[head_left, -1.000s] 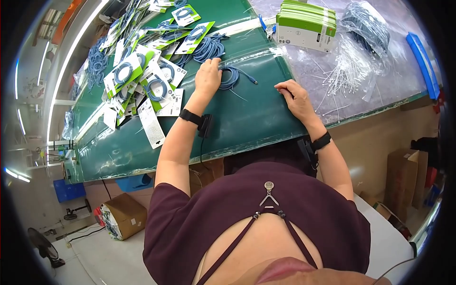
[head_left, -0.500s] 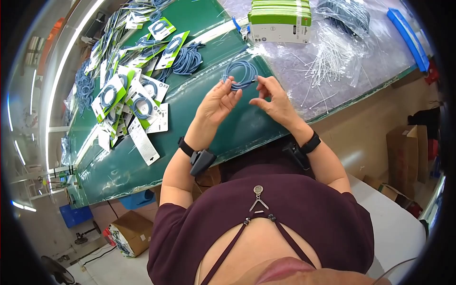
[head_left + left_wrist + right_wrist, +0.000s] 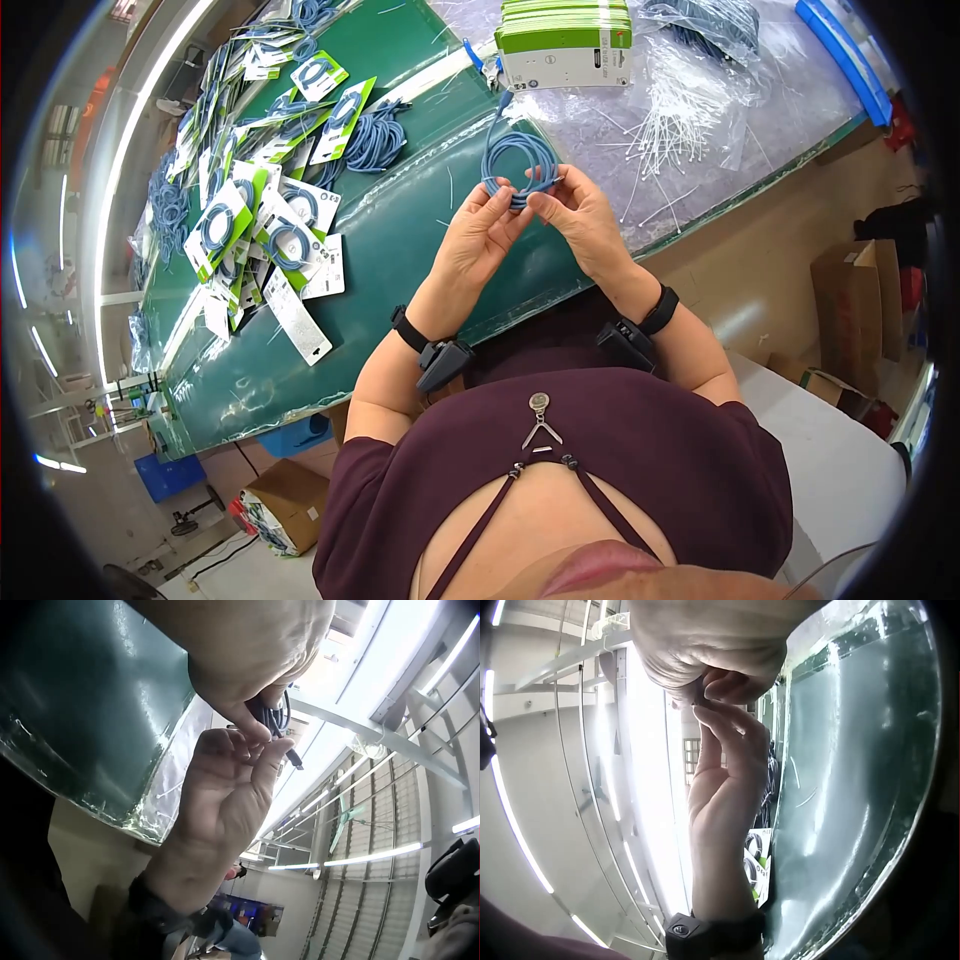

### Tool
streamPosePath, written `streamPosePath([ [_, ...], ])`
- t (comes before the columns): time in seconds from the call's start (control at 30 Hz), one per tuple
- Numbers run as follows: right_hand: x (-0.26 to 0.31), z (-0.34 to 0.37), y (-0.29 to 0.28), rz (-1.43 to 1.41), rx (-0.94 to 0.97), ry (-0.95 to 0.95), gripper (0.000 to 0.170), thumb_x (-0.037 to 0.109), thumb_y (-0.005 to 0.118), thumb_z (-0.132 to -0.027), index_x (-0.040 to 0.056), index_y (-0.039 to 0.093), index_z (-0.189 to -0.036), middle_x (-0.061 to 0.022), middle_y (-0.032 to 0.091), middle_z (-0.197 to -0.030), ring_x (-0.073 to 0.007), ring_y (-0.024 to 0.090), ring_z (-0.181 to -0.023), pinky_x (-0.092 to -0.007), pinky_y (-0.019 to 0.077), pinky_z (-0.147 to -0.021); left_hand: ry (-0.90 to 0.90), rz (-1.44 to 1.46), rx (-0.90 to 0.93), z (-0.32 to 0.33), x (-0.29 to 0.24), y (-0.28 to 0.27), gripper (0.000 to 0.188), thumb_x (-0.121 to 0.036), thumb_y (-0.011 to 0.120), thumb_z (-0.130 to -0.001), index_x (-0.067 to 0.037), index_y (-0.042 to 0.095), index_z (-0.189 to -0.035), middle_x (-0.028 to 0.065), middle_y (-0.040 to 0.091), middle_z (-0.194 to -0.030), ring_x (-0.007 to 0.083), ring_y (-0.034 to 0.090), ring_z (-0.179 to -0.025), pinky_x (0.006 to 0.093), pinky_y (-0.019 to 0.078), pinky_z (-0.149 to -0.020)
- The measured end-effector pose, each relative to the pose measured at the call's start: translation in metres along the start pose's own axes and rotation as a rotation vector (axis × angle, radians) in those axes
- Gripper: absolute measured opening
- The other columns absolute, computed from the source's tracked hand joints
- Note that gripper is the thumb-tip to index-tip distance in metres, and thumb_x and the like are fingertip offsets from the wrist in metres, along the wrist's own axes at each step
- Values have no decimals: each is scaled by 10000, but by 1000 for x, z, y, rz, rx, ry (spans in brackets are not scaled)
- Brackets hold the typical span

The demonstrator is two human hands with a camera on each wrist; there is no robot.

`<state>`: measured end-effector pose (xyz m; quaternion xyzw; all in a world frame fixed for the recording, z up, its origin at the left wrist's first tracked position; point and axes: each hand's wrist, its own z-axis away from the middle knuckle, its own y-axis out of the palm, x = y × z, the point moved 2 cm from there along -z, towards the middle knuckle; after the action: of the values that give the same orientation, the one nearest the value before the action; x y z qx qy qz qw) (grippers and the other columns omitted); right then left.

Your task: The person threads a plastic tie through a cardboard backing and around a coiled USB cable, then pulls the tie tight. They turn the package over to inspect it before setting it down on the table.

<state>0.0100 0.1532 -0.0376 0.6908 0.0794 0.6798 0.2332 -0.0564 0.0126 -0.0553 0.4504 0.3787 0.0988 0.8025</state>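
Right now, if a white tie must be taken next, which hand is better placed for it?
Probably the right hand: both hands pinch the cable coil, but the right is nearer the white ties. The left hand could hold the coil.

The counter (image 3: pixel 390 240) has a green surface at left and a greyish, clear-covered surface at right. Green section: heap of carded cables (image 3: pixel 265 205); cable bundle (image 3: pixel 375 137), beside the heap; second bundle (image 3: pixel 168 212), far left. Grey section: card stack (image 3: pixel 563 62); blue-handled tool (image 3: pixel 485 62), beside the stack; white ties (image 3: pixel 675 120), spread loosely; bagged cables (image 3: pixel 712 30); blue strip (image 3: pixel 848 62), far right.
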Motion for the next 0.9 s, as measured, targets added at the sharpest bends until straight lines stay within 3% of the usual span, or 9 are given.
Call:
streamPosePath([
  [0.13,1,-2,-7,27,-14,-9,296,157,680,-873,28,583,-1121,14,588,-908,-44,509,-787,-196,425,-707,-61,24,32,-6,4,5,140,-63,594,-909,-50,548,-1041,28,594,-978,145,617,-920,322,564,-862],
  [0.27,2,-3,-15,-20,-35,-9,272,129,650,-892,30,572,-1133,11,592,-905,-50,514,-796,-200,433,-727,-46,-16,-32,-8,8,17,146,-68,603,-907,-43,542,-1038,21,600,-949,133,613,-861,292,564,-777],
  [0.37,3,-4,-20,-83,31,-10,251,116,627,-903,25,564,-1128,-8,593,-905,-76,535,-793,-222,458,-721,120,-328,41,-7,12,26,158,-81,607,-912,-33,532,-1042,37,602,-905,129,600,-784,261,524,-668],
  [0.4,4,-5,-21,-114,67,-14,240,110,616,-909,23,560,-1126,-18,594,-905,-89,546,-792,-233,470,-718,114,-325,38,-6,14,30,158,-81,607,-912,-33,532,-1042,37,602,-905,129,600,-784,261,524,-668],
  [0.5,8,-8,-21,-215,154,-68,190,63,596,-910,14,566,-1091,-26,592,-885,-105,570,-753,-241,488,-683,328,-465,97,-2,14,48,167,-96,595,-925,-27,516,-1055,59,600,-875,128,580,-732,248,476,-608],
  [0.8,14,-12,-26,-162,193,-159,162,16,572,-910,7,564,-1072,-43,576,-895,-136,587,-716,-264,513,-669,425,-523,156,-6,16,58,158,-104,570,-940,-24,500,-1056,81,599,-884,133,581,-726,255,490,-623],
  [0.9,20,-13,-26,-146,202,-113,176,18,583,-901,4,563,-1076,-35,577,-895,-125,586,-736,-266,515,-681,466,-536,129,-7,16,60,140,-105,565,-943,-27,501,-1040,83,596,-878,135,575,-712,258,484,-614],
])
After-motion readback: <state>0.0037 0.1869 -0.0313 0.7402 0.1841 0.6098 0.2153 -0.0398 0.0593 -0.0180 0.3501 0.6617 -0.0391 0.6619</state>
